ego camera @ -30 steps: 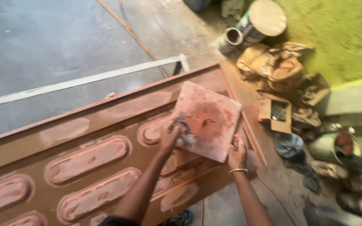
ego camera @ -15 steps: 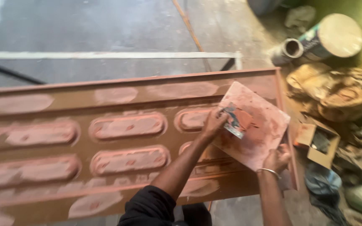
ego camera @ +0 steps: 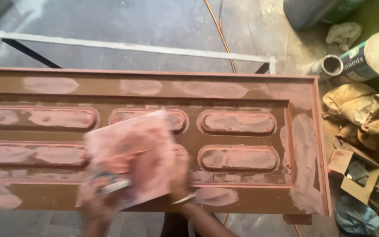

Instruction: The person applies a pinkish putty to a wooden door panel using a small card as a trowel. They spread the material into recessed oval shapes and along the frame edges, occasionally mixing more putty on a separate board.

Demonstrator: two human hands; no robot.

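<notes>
A long brown door panel (ego camera: 242,94) lies flat, with raised oval recesses and pink filler patches all over. Over its lower middle I hold a square pink-smeared board (ego camera: 132,149), blurred by motion. My right hand (ego camera: 178,169), with a bangle at the wrist, grips the board's right edge. My left hand (ego camera: 98,204) is at the board's lower left corner and holds a small putty knife (ego camera: 110,185) against it. The knife's blade is too blurred to make out.
A white metal frame (ego camera: 132,46) supports the panel on a grey concrete floor. To the right stand a large paint tin (ego camera: 373,55), a small can (ego camera: 330,66), crumpled sacks (ego camera: 365,114) and an open cardboard box (ego camera: 354,171). An orange cable (ego camera: 218,30) runs across the floor.
The board and both hands have moved left along the panel, from its right end to the middle. The view has swung so that the panel lies level.
</notes>
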